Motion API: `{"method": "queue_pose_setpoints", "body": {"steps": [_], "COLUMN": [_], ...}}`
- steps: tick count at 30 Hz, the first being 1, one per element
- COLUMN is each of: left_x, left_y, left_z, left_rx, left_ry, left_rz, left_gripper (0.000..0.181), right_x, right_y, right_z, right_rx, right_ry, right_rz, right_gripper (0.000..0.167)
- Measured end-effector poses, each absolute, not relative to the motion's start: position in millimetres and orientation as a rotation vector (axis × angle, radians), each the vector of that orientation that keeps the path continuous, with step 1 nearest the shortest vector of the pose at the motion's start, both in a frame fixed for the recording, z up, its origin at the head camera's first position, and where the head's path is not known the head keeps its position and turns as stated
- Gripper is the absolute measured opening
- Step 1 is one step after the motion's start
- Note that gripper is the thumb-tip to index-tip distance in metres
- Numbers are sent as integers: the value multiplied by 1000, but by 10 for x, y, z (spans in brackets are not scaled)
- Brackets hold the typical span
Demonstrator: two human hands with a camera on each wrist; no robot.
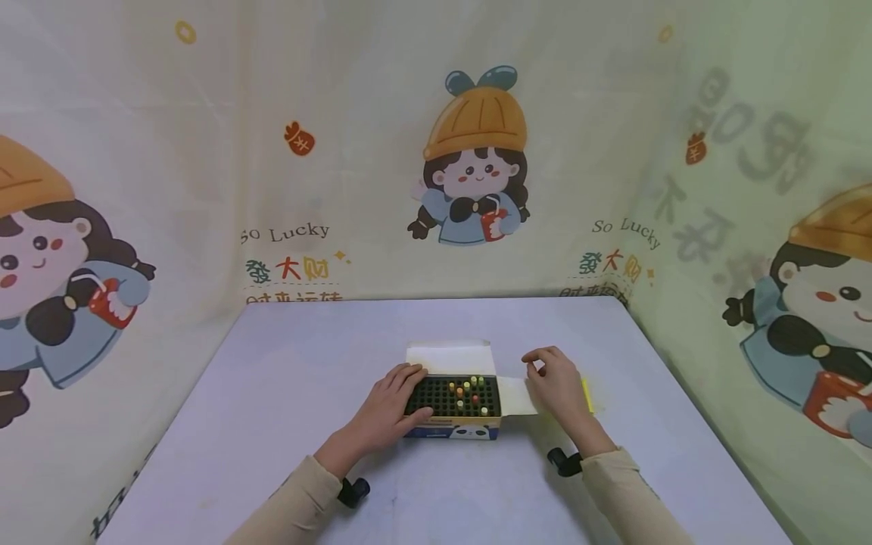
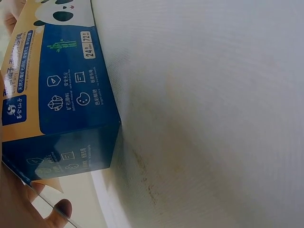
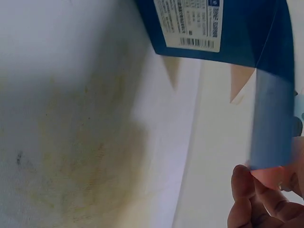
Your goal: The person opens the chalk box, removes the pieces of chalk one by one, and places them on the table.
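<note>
A blue and yellow chalk box (image 1: 439,431) with a panda face stands open on the table. Its black grid of holes (image 1: 429,397) holds several colored chalks (image 1: 460,393), mostly toward the right. My left hand (image 1: 388,407) grips the box's left end, thumb at the front and fingers toward the back corner. Over the outer end of the right flap (image 1: 515,397) is my right hand (image 1: 560,387), index finger and thumb bent close together. In the right wrist view its fingertips (image 3: 242,179) meet the blue flap's edge (image 3: 271,123); whether they pinch anything is hidden.
A white back flap (image 1: 450,359) stands out behind the box. Something yellow (image 1: 588,396) shows beyond my right wrist. The pale table (image 1: 306,348) runs back to a cartoon-printed curtain (image 1: 368,151) that also hangs along both sides.
</note>
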State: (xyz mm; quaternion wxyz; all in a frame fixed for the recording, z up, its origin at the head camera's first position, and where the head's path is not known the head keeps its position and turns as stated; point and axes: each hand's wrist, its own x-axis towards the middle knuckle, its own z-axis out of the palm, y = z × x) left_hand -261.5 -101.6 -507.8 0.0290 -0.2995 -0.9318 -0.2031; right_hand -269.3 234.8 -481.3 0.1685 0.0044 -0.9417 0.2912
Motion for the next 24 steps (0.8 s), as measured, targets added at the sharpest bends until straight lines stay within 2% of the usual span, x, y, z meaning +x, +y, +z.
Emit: {"method": "queue_pose_setpoints", "body": {"steps": [8,24], "left_x": [-2620,-2637], "left_y": [-1016,-1014], "left_z": [-5093,-5099], "left_rx": [-936,-923], "left_ry": [-2870,-2884], "left_rz": [-629,-636], "left_gripper": [78,78], "right_x": [-2729,-2834], "right_y": [2460,2653], "right_z": [-4890,-5073], "right_rx": [-71,-92], "right_ry": [-2733,-2727], "right_rz": [950,1044], "right_gripper": [22,23]}}
